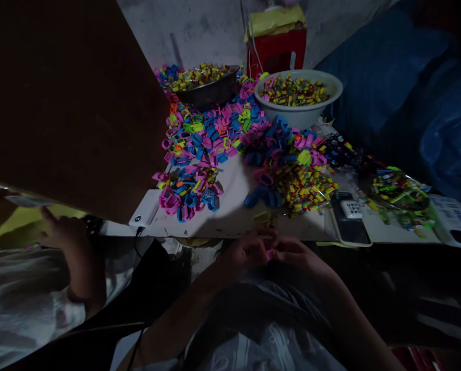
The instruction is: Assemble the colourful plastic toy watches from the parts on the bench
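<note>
Just beyond the table's front edge, over my lap, my left hand (248, 252) and my right hand (297, 253) meet with fingers pinched. Between the fingertips shows a small pink plastic piece (270, 254), mostly covered, so its full shape is hidden. Near them on the table edge lies a yellow-green plastic piece (261, 217). Beyond it is a heap of small yellow and red pieces (305, 188). To the left sits a small pile of pink and blue plastic casings (189, 193), like toy watch shells, with a larger heap (215, 131) behind.
At the back stand a white basin (297, 111) and a dark metal bowl (210, 93), both filled with yellow-red pieces. A phone (349, 221) lies right, a white power bank (145, 208) left. A brown board (71, 103) blocks the left; another person's hand (66, 232) is below it.
</note>
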`<state>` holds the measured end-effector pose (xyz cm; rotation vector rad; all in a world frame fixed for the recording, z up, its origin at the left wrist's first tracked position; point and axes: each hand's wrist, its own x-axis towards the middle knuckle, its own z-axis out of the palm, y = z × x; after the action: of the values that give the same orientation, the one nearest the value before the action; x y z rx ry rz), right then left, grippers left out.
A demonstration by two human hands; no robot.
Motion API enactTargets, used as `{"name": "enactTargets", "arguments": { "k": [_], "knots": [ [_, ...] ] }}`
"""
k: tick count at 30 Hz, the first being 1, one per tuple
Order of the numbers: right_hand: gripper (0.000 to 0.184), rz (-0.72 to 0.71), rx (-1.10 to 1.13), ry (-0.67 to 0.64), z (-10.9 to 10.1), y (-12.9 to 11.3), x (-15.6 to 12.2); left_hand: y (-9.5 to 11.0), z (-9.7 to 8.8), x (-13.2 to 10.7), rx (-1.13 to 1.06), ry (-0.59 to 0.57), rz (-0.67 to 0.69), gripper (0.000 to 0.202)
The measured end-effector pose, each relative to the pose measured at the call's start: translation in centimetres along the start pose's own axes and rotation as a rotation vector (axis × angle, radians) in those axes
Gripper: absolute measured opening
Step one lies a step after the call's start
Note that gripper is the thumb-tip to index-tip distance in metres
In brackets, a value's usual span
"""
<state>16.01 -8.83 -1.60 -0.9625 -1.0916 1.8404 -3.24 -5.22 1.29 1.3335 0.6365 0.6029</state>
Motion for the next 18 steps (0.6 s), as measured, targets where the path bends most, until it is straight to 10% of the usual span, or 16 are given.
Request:
{"name": "enactTargets", "arguments": {
  "k": [8, 13, 18],
  "knots": [
    [0.03, 0.079, 0.118, 0.018, -0.6, 1.9, 0.5, -2.8, 1.0, 0.6, -0.412, 0.057, -0.156, 0.047],
    [0.031, -0.081, -0.174, 0.149, -0.4, 1.1, -0.2, -2.9, 0.1, 0.2, -0.02, 0.197, -0.073, 0.031],
    [0.025, -0.316, -0.623, 0.17, 1.2, 0.0, -1.2, -0.5, 1.3, -0.3, -0.333, 0.351, -0.118, 0.048]
  ]
}}
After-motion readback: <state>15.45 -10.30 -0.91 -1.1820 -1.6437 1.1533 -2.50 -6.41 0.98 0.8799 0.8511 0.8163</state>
